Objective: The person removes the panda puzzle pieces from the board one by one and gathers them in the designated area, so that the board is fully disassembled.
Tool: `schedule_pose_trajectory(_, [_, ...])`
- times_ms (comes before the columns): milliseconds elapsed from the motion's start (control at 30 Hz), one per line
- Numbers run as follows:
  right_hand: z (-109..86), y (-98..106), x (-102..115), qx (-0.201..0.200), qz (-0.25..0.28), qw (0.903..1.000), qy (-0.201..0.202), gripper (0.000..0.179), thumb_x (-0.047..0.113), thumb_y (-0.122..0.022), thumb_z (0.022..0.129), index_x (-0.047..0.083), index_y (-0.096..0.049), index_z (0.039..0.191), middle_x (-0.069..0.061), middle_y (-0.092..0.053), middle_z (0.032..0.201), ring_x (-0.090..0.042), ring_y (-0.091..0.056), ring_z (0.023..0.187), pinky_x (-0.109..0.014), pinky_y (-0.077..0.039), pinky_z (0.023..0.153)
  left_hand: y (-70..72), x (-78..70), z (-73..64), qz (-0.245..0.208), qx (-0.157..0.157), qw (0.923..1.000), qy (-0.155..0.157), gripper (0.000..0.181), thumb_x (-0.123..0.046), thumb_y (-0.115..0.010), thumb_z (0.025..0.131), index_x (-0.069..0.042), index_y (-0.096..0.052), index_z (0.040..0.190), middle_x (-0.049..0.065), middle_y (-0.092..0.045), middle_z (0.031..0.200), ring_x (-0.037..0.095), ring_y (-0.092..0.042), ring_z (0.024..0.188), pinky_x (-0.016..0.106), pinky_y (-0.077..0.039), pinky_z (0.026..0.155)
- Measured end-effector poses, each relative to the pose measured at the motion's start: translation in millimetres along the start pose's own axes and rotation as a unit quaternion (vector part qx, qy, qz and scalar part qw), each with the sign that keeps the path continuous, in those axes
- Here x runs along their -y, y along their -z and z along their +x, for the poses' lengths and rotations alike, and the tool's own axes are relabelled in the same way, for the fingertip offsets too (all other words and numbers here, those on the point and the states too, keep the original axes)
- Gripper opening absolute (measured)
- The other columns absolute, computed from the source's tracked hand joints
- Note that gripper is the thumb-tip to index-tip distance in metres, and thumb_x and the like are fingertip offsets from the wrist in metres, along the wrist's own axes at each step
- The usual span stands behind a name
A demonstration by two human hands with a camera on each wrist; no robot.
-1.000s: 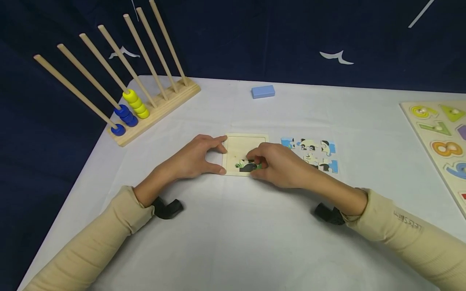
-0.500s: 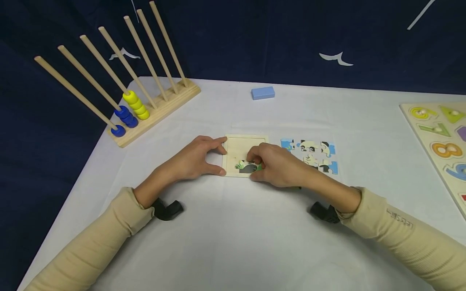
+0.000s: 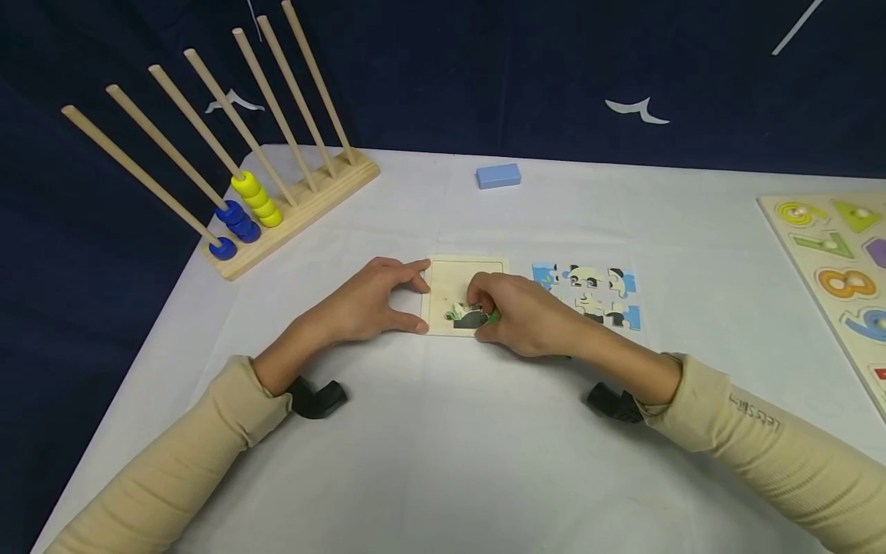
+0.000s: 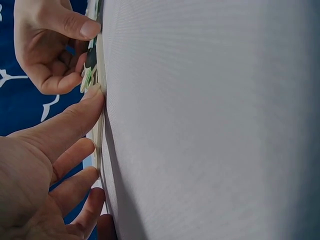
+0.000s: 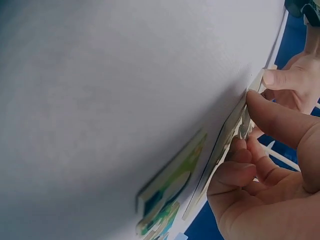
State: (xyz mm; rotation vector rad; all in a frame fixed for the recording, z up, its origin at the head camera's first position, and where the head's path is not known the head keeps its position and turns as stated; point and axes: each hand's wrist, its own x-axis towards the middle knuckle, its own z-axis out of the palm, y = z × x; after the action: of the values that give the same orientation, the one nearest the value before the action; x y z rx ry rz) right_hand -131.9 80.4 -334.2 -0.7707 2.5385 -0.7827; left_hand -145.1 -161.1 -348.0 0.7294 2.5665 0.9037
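Observation:
A shallow square wooden puzzle tray [image 3: 450, 271] lies on the white cloth. My left hand [image 3: 363, 304] touches its left edge, thumb near the lower corner and fingers further up, spread apart. In the tray's lower part sits a black-and-green puzzle piece [image 3: 469, 318], tilted in the left wrist view. My right hand [image 3: 529, 314] reaches over the tray's lower right; its thumb rests at the front edge and its curled fingers pinch at the puzzle piece, partly hiding it. Right of the tray lie several loose panda puzzle pieces [image 3: 587, 278], some behind the right hand.
A wooden peg stand [image 3: 304, 219] with blue and yellow beads stands at the back left. A blue block [image 3: 498, 176] lies near the back edge. At the far right is a number-and-shape board [image 3: 817, 265]. A loose green piece [image 5: 175, 172] lies near my right hand.
The right wrist and forearm have shifted slightly left, the fingers working over the same spot. The black-and-green piece has turned a little. My left hand stays at the tray's edge.

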Motion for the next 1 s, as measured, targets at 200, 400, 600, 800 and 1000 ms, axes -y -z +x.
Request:
schedule_pose_trajectory(200, [0.1, -0.6, -0.3, 0.004, 0.011, 0.9999, 0.0, 0.029, 0.002, -0.078, 0.081, 0.007, -0.059, 0.102, -0.004, -0.053, 0.085, -0.02, -0.05, 0.079, -0.035, -0.042, 0.072, 0.4, -0.4, 0.1, 0.003, -0.001, 1.0, 0.001, 0.066, -0.022, -0.084, 0.08, 0.0, -0.056, 0.135, 0.003, -0.067, 0.121, 0.028, -0.039, 0.131, 0.042, -0.027, 0.112])
schedule_pose_trajectory(400, [-0.4, -1.3, 1.0, 0.014, 0.015, 0.9997, -0.008, 0.023, 0.001, -0.074, 0.082, 0.007, -0.061, 0.1, -0.003, -0.055, 0.086, -0.02, -0.051, 0.081, -0.035, -0.044, 0.075, 0.6, 0.8, -0.5, 0.002, -0.003, 1.0, -0.003, 0.064, -0.022, -0.085, 0.08, 0.0, -0.058, 0.133, 0.003, -0.068, 0.12, 0.028, -0.039, 0.131, 0.042, -0.027, 0.112])
schedule_pose_trajectory(600, [0.1, -1.0, 0.6, 0.012, 0.009, 0.9995, -0.026, 0.034, 0.015, -0.082, 0.08, 0.005, -0.063, 0.106, -0.005, -0.056, 0.091, -0.021, -0.051, 0.084, -0.035, -0.043, 0.077, 0.7, 0.2, 0.6, 0.003, -0.001, 1.0, -0.002, 0.061, -0.022, -0.084, 0.08, -0.001, -0.06, 0.132, 0.003, -0.067, 0.122, 0.027, -0.038, 0.132, 0.042, -0.026, 0.112])
schedule_pose_trajectory(800, [0.7, -1.7, 0.5, 0.011, 0.001, 0.9994, -0.031, 0.038, 0.027, -0.085, 0.078, 0.006, -0.065, 0.103, -0.005, -0.056, 0.093, -0.022, -0.051, 0.087, -0.035, -0.043, 0.078, 0.3, 0.9, 1.0, 0.002, -0.002, 1.0, -0.006, 0.058, -0.021, -0.085, 0.08, -0.002, -0.062, 0.129, 0.004, -0.067, 0.123, 0.028, -0.039, 0.132, 0.042, -0.027, 0.112])
schedule_pose_trajectory(1000, [0.5, -3.4, 0.5, 0.001, -0.013, 0.9997, -0.019, 0.029, 0.018, -0.083, 0.08, 0.007, -0.066, 0.1, -0.004, -0.056, 0.092, -0.022, -0.051, 0.086, -0.035, -0.043, 0.077, 0.6, 0.9, 0.5, -0.001, -0.002, 1.0, -0.003, 0.062, -0.021, -0.085, 0.08, 0.0, -0.059, 0.132, 0.003, -0.068, 0.121, 0.027, -0.039, 0.131, 0.041, -0.027, 0.112])
